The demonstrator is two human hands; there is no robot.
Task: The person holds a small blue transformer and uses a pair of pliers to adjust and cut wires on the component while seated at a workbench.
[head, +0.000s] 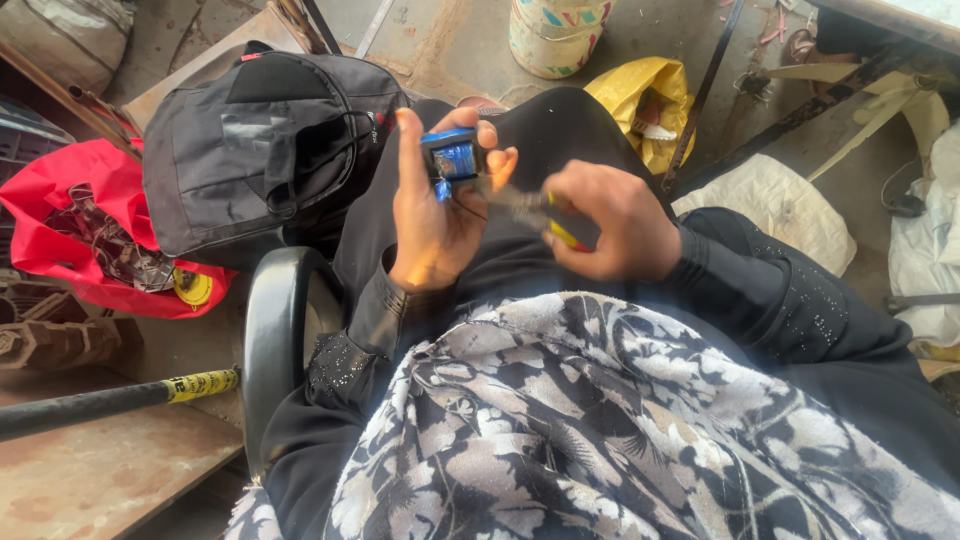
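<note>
My left hand (432,215) holds a small blue and black box-shaped part (452,160) upright between thumb and fingers, above my lap. My right hand (610,225) grips a tool with a yellow handle (566,235); its grey metal tip (515,198) points left and meets the lower side of the blue part. Both arms wear black sleeves, and a black and white patterned cloth (600,430) covers my lap.
A black backpack (260,145) lies at the left beside a red bag (80,215). A black chair arm (278,330) curves by my left elbow. A black rod with a yellow band (120,397) lies lower left. A yellow bag (645,100), a painted bucket (555,35) and white sacks (775,205) sit ahead.
</note>
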